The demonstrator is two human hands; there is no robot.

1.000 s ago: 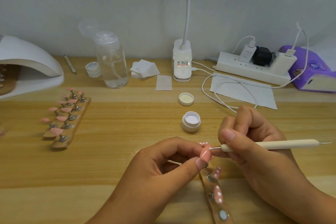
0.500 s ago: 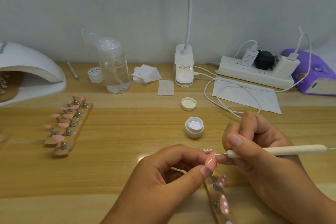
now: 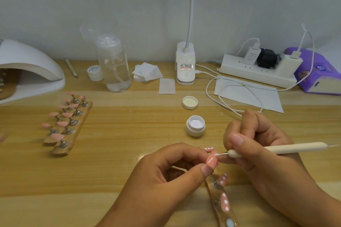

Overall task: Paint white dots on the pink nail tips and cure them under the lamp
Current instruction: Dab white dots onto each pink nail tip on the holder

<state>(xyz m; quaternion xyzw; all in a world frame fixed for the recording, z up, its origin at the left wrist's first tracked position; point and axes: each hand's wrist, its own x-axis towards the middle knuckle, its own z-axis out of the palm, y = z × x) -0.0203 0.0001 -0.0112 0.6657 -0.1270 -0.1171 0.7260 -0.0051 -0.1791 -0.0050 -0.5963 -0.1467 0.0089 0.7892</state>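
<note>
Standing at left of frame, ten plain pink tips [image 3: 60, 122] wait on two wooden strips. Low centre, the left hand [image 3: 166, 169] pinches one undotted nail tip [image 3: 211, 161]; the right hand [image 3: 258, 145] grips a dotting tool [image 3: 276, 149], lying horizontally, its loaded point touching that tip's upper edge. Three dotted tips show nearby.

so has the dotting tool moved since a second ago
No; the dotting tool keeps the same offset from the open jar, tip at the held nail tip.

Glossy pink nail tip [image 3: 211, 161]; wood-grain table [image 3: 129, 143] (matt); plastic jar [image 3: 195, 128].
</note>
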